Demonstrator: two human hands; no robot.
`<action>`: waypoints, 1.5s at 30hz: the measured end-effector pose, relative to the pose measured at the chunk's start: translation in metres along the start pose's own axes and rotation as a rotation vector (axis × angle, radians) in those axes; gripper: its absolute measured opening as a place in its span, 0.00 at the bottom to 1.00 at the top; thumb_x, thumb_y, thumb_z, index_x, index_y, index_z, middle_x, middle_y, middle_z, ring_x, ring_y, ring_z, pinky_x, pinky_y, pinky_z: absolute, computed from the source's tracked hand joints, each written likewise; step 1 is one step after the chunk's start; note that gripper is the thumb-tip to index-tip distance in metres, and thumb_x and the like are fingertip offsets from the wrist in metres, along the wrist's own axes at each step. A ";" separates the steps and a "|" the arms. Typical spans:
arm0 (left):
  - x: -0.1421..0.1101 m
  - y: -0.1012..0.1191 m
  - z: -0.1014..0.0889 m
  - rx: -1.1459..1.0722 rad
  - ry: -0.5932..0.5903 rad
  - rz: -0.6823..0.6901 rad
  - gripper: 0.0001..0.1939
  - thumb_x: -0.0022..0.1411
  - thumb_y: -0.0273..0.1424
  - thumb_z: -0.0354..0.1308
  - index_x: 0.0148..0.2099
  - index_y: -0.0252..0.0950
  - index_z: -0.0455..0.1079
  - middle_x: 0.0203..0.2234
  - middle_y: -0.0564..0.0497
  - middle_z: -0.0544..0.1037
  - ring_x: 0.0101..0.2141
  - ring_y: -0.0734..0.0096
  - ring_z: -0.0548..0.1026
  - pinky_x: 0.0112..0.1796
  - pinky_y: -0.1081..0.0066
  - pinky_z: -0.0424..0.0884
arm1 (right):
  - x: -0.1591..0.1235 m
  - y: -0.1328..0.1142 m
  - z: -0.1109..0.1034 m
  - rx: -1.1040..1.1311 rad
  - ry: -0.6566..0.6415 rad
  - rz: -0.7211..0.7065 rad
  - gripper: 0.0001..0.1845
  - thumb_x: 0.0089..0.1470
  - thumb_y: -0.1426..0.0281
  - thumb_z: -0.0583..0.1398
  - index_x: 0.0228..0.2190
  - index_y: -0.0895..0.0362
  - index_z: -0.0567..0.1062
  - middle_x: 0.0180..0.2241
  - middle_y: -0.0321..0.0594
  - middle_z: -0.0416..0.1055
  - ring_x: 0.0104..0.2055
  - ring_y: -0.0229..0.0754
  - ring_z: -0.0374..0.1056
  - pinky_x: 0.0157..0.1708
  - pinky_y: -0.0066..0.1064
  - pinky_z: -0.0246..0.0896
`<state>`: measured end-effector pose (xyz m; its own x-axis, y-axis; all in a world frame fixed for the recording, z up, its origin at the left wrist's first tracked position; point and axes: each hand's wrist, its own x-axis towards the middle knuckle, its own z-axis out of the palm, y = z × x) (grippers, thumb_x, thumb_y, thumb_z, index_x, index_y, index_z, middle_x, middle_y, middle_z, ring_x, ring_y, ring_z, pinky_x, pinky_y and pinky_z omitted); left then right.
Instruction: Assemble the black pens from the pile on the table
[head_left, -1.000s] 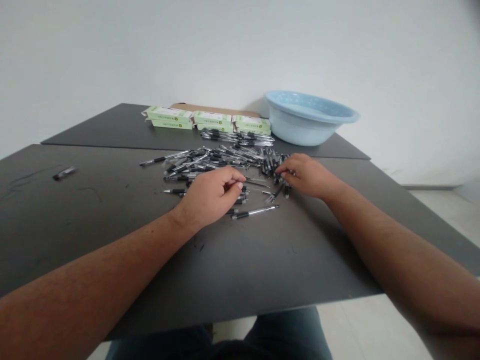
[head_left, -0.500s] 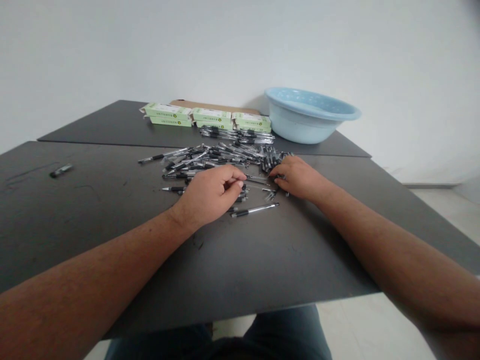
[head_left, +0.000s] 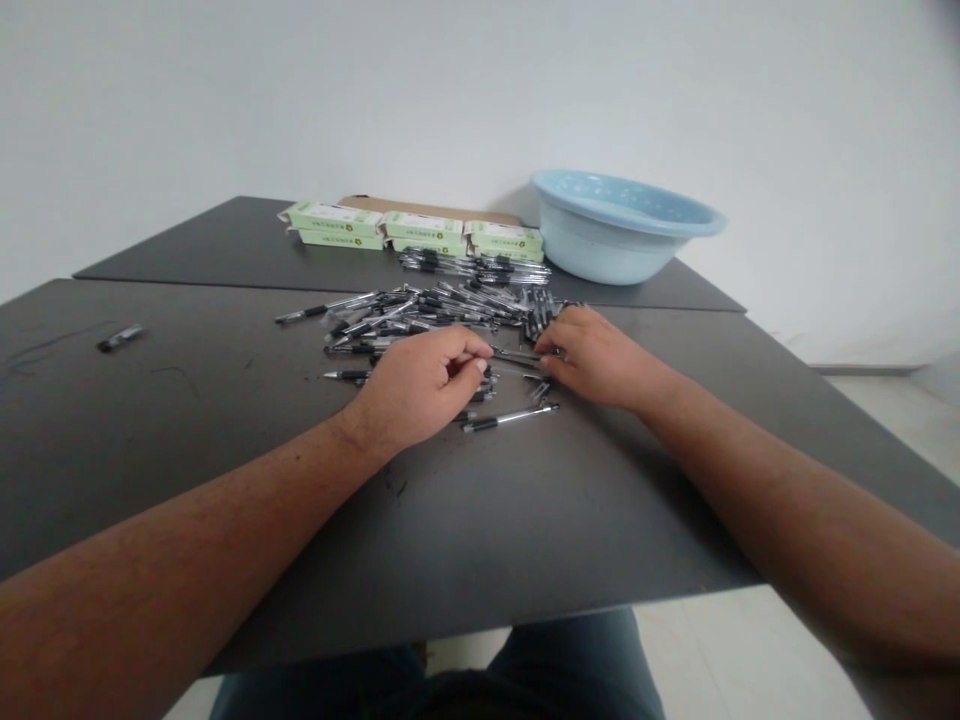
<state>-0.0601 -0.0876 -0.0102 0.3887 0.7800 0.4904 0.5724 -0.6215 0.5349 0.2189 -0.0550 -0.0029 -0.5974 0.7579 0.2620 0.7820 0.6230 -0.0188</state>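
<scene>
My left hand (head_left: 431, 385) is closed in a pinch on one end of a pen (head_left: 516, 357) with a clear barrel. That pen points right, and at its far end are the curled fingers of my right hand (head_left: 592, 355), thumb and forefinger closing around it. A heap of black-gripped pens (head_left: 442, 305) lies behind my left hand, partly hidden by it. Just behind my right fingertips sits a cluster of black pen caps (head_left: 538, 312). Several small loose caps (head_left: 538, 388) lie below the held pen. Closer to me rests a single pen (head_left: 511, 418).
Light green boxes (head_left: 341, 240) stand stacked at the back, with neat rows of pens (head_left: 510, 270) before them. A blue basin (head_left: 607, 245) stands at the back right. One short pen cap (head_left: 120, 338) lies far left on the dark table (head_left: 480, 530).
My right hand has shifted slightly toward me from the cap cluster, and its fingers now meet the pen's right end. My left hand keeps its pinch in nearly the same place.
</scene>
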 end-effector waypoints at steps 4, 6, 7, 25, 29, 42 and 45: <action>-0.001 -0.001 0.000 -0.004 0.001 0.015 0.10 0.66 0.31 0.59 0.46 0.37 0.79 0.36 0.51 0.86 0.36 0.68 0.82 0.40 0.71 0.74 | -0.005 -0.003 -0.013 0.067 -0.041 -0.033 0.08 0.62 0.69 0.62 0.42 0.56 0.81 0.40 0.47 0.76 0.46 0.53 0.71 0.49 0.41 0.64; -0.001 -0.002 0.000 -0.001 -0.002 0.017 0.10 0.66 0.31 0.59 0.46 0.37 0.79 0.36 0.52 0.85 0.36 0.69 0.82 0.40 0.71 0.74 | -0.005 -0.009 -0.013 0.095 -0.029 -0.056 0.08 0.62 0.70 0.62 0.42 0.56 0.81 0.40 0.47 0.76 0.46 0.52 0.71 0.49 0.41 0.64; -0.001 -0.001 0.001 0.002 -0.004 0.016 0.10 0.66 0.31 0.59 0.46 0.37 0.79 0.36 0.52 0.85 0.36 0.69 0.82 0.39 0.71 0.74 | -0.004 -0.013 -0.010 0.107 -0.025 -0.076 0.08 0.62 0.70 0.62 0.42 0.56 0.81 0.40 0.47 0.76 0.46 0.52 0.71 0.49 0.41 0.64; -0.001 -0.001 0.001 0.026 0.002 0.031 0.10 0.66 0.30 0.59 0.46 0.37 0.80 0.35 0.52 0.85 0.35 0.68 0.81 0.39 0.71 0.74 | 0.001 -0.037 0.003 0.180 0.021 -0.198 0.09 0.63 0.74 0.61 0.42 0.57 0.81 0.38 0.47 0.77 0.45 0.51 0.71 0.50 0.42 0.65; -0.001 0.001 0.001 0.033 0.007 0.010 0.10 0.66 0.30 0.59 0.47 0.37 0.80 0.34 0.52 0.85 0.34 0.69 0.80 0.39 0.71 0.74 | -0.004 -0.029 -0.013 0.211 0.005 -0.199 0.08 0.60 0.76 0.61 0.38 0.55 0.80 0.35 0.43 0.77 0.41 0.48 0.71 0.44 0.37 0.65; 0.000 0.001 0.001 0.036 0.006 0.036 0.09 0.66 0.30 0.59 0.45 0.36 0.80 0.33 0.52 0.84 0.33 0.69 0.80 0.38 0.71 0.73 | -0.006 -0.048 -0.016 0.161 -0.289 -0.262 0.06 0.59 0.73 0.64 0.39 0.57 0.82 0.37 0.45 0.76 0.42 0.49 0.72 0.45 0.39 0.64; 0.000 0.001 0.000 0.034 0.008 0.050 0.10 0.66 0.29 0.59 0.46 0.36 0.80 0.33 0.52 0.84 0.34 0.69 0.80 0.39 0.71 0.74 | -0.006 -0.050 -0.018 0.149 -0.287 -0.256 0.05 0.58 0.74 0.64 0.37 0.58 0.81 0.36 0.45 0.76 0.41 0.49 0.71 0.44 0.38 0.63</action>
<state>-0.0596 -0.0878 -0.0096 0.4117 0.7476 0.5211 0.5765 -0.6565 0.4864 0.1866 -0.0938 0.0139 -0.8108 0.5853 -0.0028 0.5804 0.8034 -0.1330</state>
